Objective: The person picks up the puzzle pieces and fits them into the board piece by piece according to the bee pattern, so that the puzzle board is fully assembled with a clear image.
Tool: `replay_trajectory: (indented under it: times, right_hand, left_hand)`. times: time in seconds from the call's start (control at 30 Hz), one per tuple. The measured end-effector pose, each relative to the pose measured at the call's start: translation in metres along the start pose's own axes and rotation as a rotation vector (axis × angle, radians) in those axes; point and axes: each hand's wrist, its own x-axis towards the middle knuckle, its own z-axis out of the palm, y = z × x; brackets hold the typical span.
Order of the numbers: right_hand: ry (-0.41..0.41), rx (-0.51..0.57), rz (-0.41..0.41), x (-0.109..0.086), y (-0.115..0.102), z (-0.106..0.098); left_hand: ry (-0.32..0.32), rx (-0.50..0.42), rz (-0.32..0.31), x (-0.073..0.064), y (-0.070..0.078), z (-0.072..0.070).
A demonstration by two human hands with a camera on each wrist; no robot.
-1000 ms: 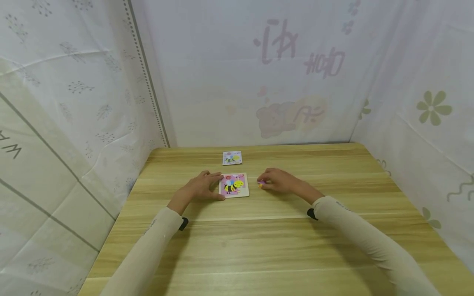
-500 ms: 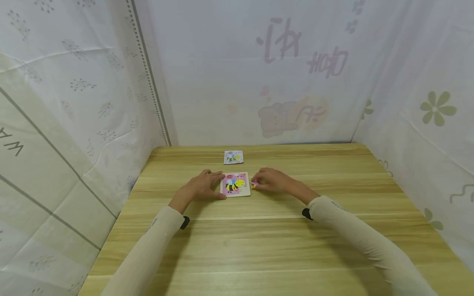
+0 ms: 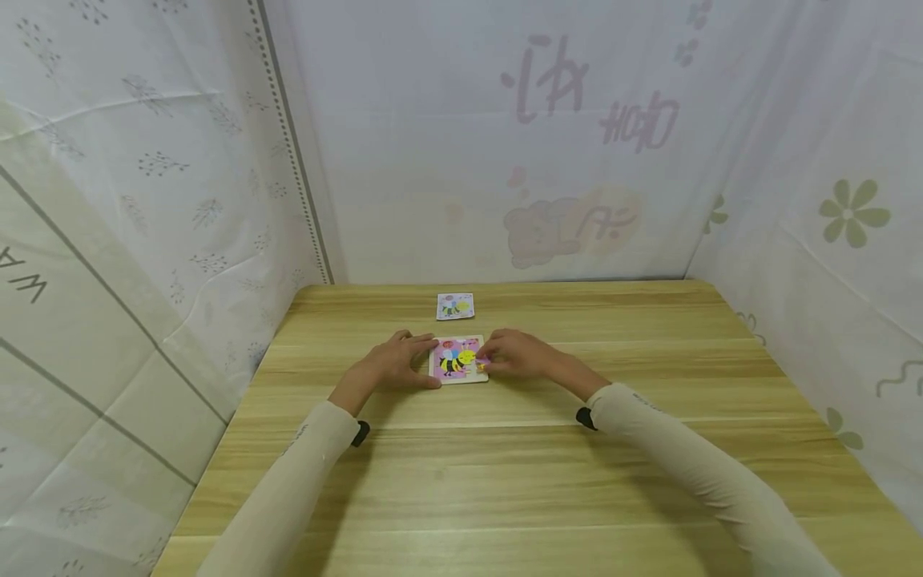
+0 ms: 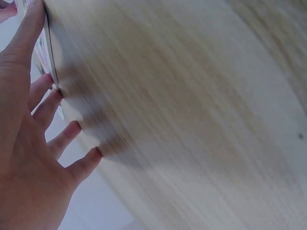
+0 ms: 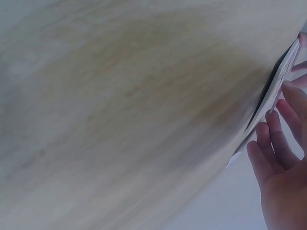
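A square jigsaw puzzle board [image 3: 449, 380] with a bee picture and a pale frame lies on the table. My left hand [image 3: 392, 362] rests at its left side, thumb by the near corner and fingertips by the far one. In the left wrist view that left hand [image 4: 33, 120] has its fingers spread, some touching the tabletop. Over the board's right part, my right hand [image 3: 521, 353] pinches a small pink and yellow puzzle piece [image 3: 481, 365] between thumb and fingers. The right wrist view shows the right hand [image 5: 285, 143] at the board's edge, the piece mostly hidden.
Behind the board lies a card [image 3: 455, 306] with the same bee picture. The wooden table [image 3: 461, 481] ends at a patterned cloth [image 3: 433, 160] at the back, with more cloth hanging at both sides.
My right hand has moved left with the puzzle piece, from the bare table beside the board to over its right part. The left hand has stayed at the board's left side.
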Motion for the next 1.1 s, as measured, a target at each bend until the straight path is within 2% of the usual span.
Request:
replay_trajectory:
  times: [0.2, 0.5, 1.1]
  right_hand:
    - [-0.01, 0.011, -0.018, 0.005, -0.002, 0.004]
    - [-0.047, -0.003, 0.022, 0.011, -0.006, 0.009]
    - [-0.023, 0.016, 0.028, 0.012, -0.008, 0.015]
  left_hand:
    - [0.007, 0.003, 0.0, 0.001, 0.001, 0.0]
    - [-0.004, 0.008, -0.003, 0.003, 0.0, 0.002]
    - [-0.014, 0.001, -0.016, 0.001, 0.001, 0.001]
